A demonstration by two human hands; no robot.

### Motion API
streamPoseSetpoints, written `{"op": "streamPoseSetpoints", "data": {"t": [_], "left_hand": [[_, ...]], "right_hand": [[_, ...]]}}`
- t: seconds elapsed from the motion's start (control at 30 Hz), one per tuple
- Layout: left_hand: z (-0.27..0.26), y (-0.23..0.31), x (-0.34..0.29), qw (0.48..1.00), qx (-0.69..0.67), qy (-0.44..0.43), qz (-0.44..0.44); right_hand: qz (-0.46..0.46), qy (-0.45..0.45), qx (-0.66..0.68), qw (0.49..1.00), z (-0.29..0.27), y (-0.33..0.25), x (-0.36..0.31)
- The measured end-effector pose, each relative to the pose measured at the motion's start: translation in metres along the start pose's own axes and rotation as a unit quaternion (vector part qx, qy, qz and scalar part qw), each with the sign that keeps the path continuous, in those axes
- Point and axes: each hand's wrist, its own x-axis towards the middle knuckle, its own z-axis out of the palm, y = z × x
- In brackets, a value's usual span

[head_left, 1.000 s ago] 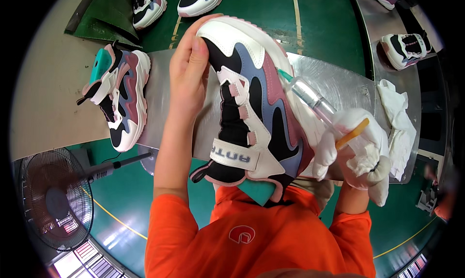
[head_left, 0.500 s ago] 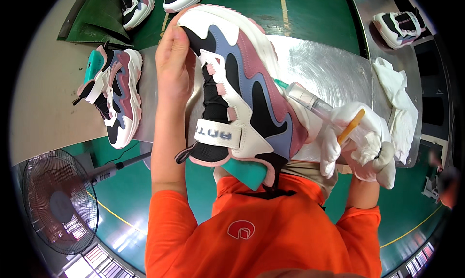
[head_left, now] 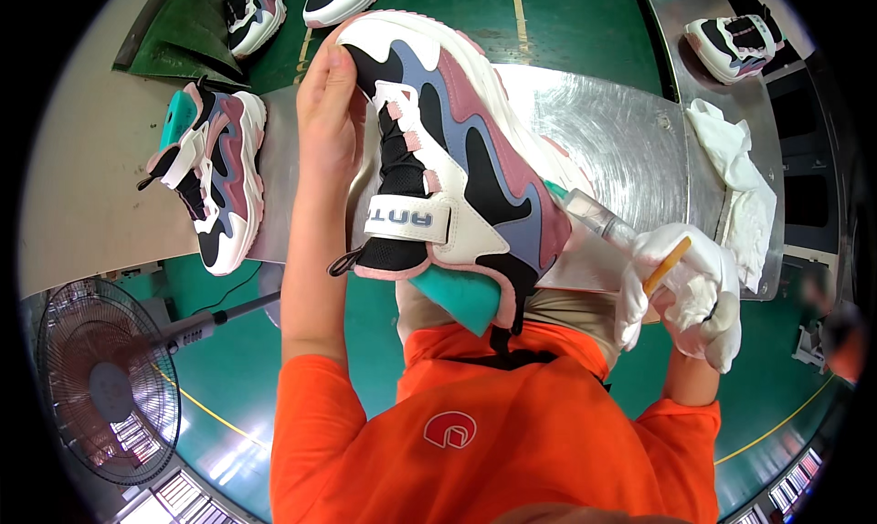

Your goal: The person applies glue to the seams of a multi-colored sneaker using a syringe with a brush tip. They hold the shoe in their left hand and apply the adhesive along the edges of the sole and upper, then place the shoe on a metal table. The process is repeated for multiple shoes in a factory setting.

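My bare left hand (head_left: 331, 104) grips a chunky sneaker (head_left: 493, 186) by its toe, thumb on the upper and fingers mostly hidden underneath. The shoe is white, black, mauve and blue, with a hook strap and a teal insert (head_left: 464, 297) in its opening. In a white glove, my right hand (head_left: 690, 296) is closed on a clear syringe (head_left: 598, 218). Its green tip (head_left: 554, 189) lies at the seam between upper and white sole, near the heel; I cannot tell whether it touches. A yellowish stick (head_left: 667, 265) and a crumpled white wad (head_left: 699, 297) are also in that hand.
Another sneaker (head_left: 219, 177) with a teal insert lies on the left. Beyond, two more sit by a green belt (head_left: 438, 3). One sneaker (head_left: 734, 47) and white cloths (head_left: 735, 181) are on the metal ledge at right. A fan (head_left: 110, 382) stands lower left.
The syringe and my right hand have come slightly nearer to me, its tip shifting toward the shoe's heel. The sneaker's heel end has swung a little away from me, still held by my left hand.
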Motion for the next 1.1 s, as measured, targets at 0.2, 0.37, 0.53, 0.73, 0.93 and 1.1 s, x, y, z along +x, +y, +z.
{"op": "streamPoseSetpoints", "data": {"t": [0.2, 0.37, 0.53, 0.73, 0.93, 1.1], "left_hand": [[0.000, -0.002, 0.000, 1.000, -0.002, 0.002, -0.003], [0.006, -0.001, 0.000, 0.999, 0.006, 0.023, -0.037], [0.001, -0.008, 0.002, 0.996, -0.029, 0.048, -0.076], [0.002, -0.008, 0.001, 0.986, -0.012, 0.109, -0.123], [0.027, 0.008, -0.005, 0.973, -0.022, 0.130, -0.187], [0.028, 0.009, -0.008, 0.974, -0.003, 0.133, -0.182]], "right_hand": [[0.023, 0.051, 0.029, 0.998, 0.001, -0.002, -0.013], [0.004, 0.027, 0.058, 0.998, -0.015, 0.004, -0.020], [-0.022, 0.026, 0.109, 0.993, -0.025, 0.012, -0.025], [-0.064, 0.064, 0.120, 0.989, -0.026, 0.023, -0.028], [-0.067, 0.080, 0.099, 0.990, -0.027, 0.032, -0.034], [-0.086, -0.024, 0.087, 0.992, -0.040, 0.039, -0.039]]}}
